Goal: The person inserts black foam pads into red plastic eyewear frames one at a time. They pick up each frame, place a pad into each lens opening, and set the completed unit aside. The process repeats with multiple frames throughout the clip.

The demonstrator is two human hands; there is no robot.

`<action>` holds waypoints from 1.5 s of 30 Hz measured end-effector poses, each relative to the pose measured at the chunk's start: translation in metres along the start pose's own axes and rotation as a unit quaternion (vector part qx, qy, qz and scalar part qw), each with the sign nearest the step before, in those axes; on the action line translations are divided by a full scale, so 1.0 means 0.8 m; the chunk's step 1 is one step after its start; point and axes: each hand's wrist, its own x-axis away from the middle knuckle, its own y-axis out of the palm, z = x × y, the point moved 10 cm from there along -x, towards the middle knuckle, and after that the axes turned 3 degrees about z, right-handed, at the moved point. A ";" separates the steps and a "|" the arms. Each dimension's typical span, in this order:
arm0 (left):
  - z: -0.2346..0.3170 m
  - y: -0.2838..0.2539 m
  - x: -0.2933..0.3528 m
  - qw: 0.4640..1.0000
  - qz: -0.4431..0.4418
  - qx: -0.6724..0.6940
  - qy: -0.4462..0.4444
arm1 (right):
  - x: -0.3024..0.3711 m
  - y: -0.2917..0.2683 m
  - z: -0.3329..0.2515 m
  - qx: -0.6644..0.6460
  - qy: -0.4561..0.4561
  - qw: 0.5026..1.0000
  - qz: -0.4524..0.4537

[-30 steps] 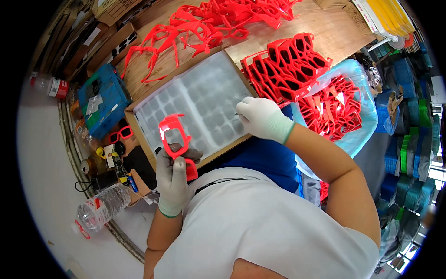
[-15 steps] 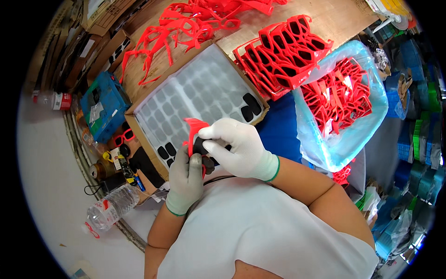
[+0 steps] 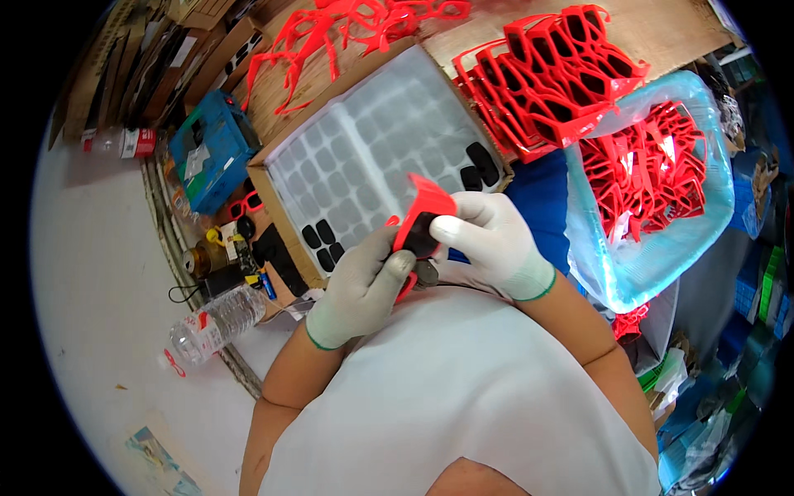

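Both my hands wear white gloves and meet in front of my body around a red glasses frame (image 3: 430,201). My left hand (image 3: 357,289) is closed on the frame's lower part, its grey-stained thumb against the rim. A dark lens (image 3: 419,235) lies at the frame's opening; whether it is fully seated I cannot tell. My right hand (image 3: 500,246) pinches the lens at the frame, thumb on its face and fingers behind, partly hidden. Just beyond is a cardboard box (image 3: 279,221) of lenses under a translucent sheet, with several dark lenses (image 3: 323,245) uncovered at its corners.
Red sunglasses (image 3: 550,78) with dark lenses stand stacked right of the box. A blue-lined bin (image 3: 653,269) holds many red frames. Loose red frames (image 3: 364,21) lie at the back. Left are a blue case (image 3: 217,153), a plastic bottle (image 3: 213,326) and small tools.
The view has shifted, so the surroundings sit differently. The red frame has tilted, showing more of the dark lens, with both hands still on it.
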 end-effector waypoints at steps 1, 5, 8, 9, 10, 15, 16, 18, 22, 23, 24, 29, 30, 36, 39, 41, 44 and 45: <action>-0.004 0.001 -0.002 1.000 0.006 0.007 -0.004 | -0.002 -0.003 -0.002 0.038 -0.005 0.999 -0.009; -0.005 0.000 -0.004 0.999 0.040 0.019 0.019 | 0.003 0.006 -0.028 0.102 -0.048 0.993 -0.025; -0.011 -0.007 0.002 0.995 0.078 -0.008 0.058 | 0.003 0.004 -0.022 0.156 -0.040 0.987 0.001; -0.011 -0.009 0.004 0.994 0.091 -0.005 0.064 | 0.004 0.007 -0.023 0.169 -0.047 0.984 0.015; -0.011 -0.010 0.006 0.992 0.104 -0.002 0.069 | 0.005 0.012 -0.023 0.181 -0.053 0.982 0.029; -0.001 -0.022 0.021 0.980 0.150 -0.065 0.111 | 0.004 0.027 -0.027 0.319 -0.119 0.939 0.054; 0.002 -0.023 0.025 0.976 0.155 -0.082 0.129 | 0.004 0.032 -0.028 0.329 -0.123 0.934 0.059; 0.002 -0.028 0.032 0.971 0.160 -0.100 0.146 | 0.004 0.041 -0.022 0.324 -0.115 0.937 0.064; -0.011 -0.043 0.038 0.984 0.125 -0.054 0.117 | -0.003 0.052 0.004 0.221 -0.066 0.971 0.064; -0.013 -0.046 0.039 0.988 0.108 -0.030 0.103 | -0.006 0.055 0.012 0.184 -0.051 0.980 0.063; -0.013 -0.048 0.043 0.990 0.099 -0.012 0.105 | -0.008 0.056 0.018 0.169 -0.034 0.983 0.060; -0.033 -0.059 0.058 0.994 0.059 0.051 0.071 | -0.015 0.071 0.043 0.093 0.030 0.994 0.048; -0.036 -0.062 0.059 0.995 0.055 0.064 0.058 | -0.016 0.073 0.047 0.079 0.039 0.995 0.046; -0.054 -0.067 0.063 0.988 0.041 0.149 -0.008 | -0.020 0.098 0.051 -0.021 0.045 0.999 0.005; -0.051 -0.067 0.065 0.984 0.042 0.171 -0.015 | -0.017 0.108 0.041 -0.031 0.040 0.999 -0.006; -0.049 -0.065 0.064 0.982 0.039 0.182 -0.013 | -0.017 0.108 0.040 -0.036 0.038 0.998 -0.016; -0.051 -0.064 0.062 0.981 0.035 0.190 -0.012 | -0.017 0.105 0.042 -0.044 0.047 0.997 -0.038; -0.051 -0.064 0.062 0.981 0.033 0.190 -0.009 | -0.016 0.106 0.040 -0.044 0.053 0.997 -0.042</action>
